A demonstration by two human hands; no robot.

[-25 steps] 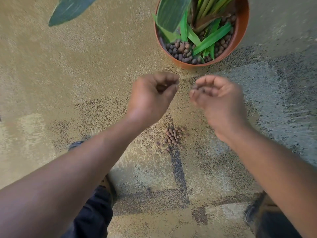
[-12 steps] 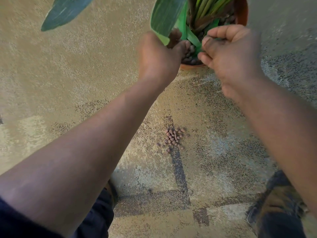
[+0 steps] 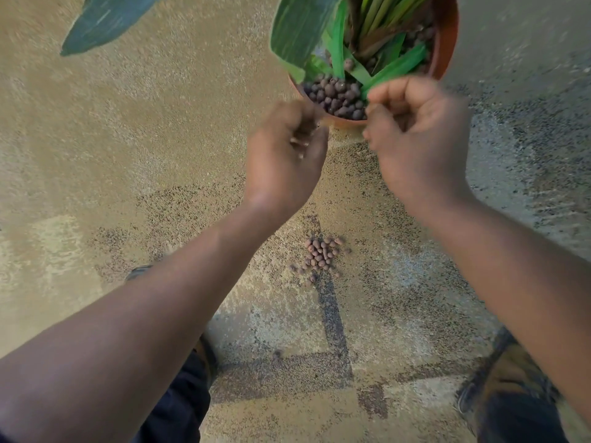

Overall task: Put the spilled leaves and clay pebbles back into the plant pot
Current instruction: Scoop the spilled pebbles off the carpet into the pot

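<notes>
An orange plant pot point(image 3: 445, 43) stands at the top, holding green leaves point(image 3: 396, 67) and dark clay pebbles point(image 3: 335, 97). A small heap of spilled pebbles point(image 3: 319, 255) lies on the floor below the hands. My left hand point(image 3: 284, 155) hovers just in front of the pot's near rim, fingers curled inward and blurred. My right hand point(image 3: 419, 139) is beside it at the rim, also curled like a loose fist. Whether either hand holds pebbles is hidden by the fingers and the blur.
The floor point(image 3: 128, 155) is speckled tan and grey carpet with dark stripes. A large dark green leaf point(image 3: 105, 17) hangs over the top left. My shoes show at the bottom, one by the left arm point(image 3: 204, 356) and one at the right point(image 3: 508, 378).
Both hands rose from above the floor heap to over the pot, then drew back to its near rim. More pebbles show in the pot's front. The floor heap looks unchanged.
</notes>
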